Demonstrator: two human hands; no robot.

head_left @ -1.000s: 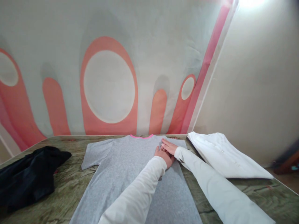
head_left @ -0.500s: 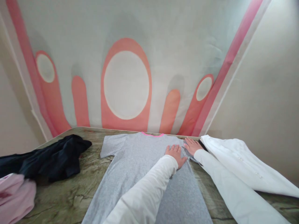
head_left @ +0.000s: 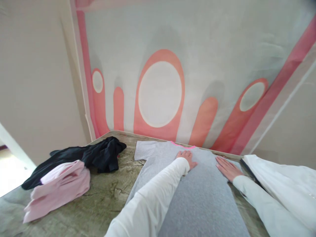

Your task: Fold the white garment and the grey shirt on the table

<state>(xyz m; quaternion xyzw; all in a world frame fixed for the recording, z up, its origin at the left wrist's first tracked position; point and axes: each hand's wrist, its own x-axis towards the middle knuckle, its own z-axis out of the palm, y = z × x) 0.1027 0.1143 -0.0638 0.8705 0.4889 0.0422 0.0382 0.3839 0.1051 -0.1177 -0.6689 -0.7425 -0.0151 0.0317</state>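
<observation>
A grey T-shirt (head_left: pixel 197 197) with a pink neckline lies spread out on the table, its collar toward the wall. My left hand (head_left: pixel 187 159) rests on its upper chest, just below the collar, with the fingers spread. Over the sleeve on the right lies my right hand (head_left: pixel 228 168), flat with the fingers stretched out and side by side. That hand covers much of the right sleeve. The left sleeve lies out flat. The shirt's lower end runs out of view, partly behind my left forearm.
A black garment (head_left: pixel 106 154) lies crumpled on the left, with a folded pink garment (head_left: pixel 61 191) in front of it. White clothing (head_left: pixel 283 184) lies at the right beside my forearm. The wood-patterned table (head_left: pixel 108 197) meets a wall with pink shapes.
The view has turned left, bringing the pink garment fully into sight. My left hand has shifted left across the shirt toward the collar. My right hand stays at the right sleeve, its fingers now closer together.
</observation>
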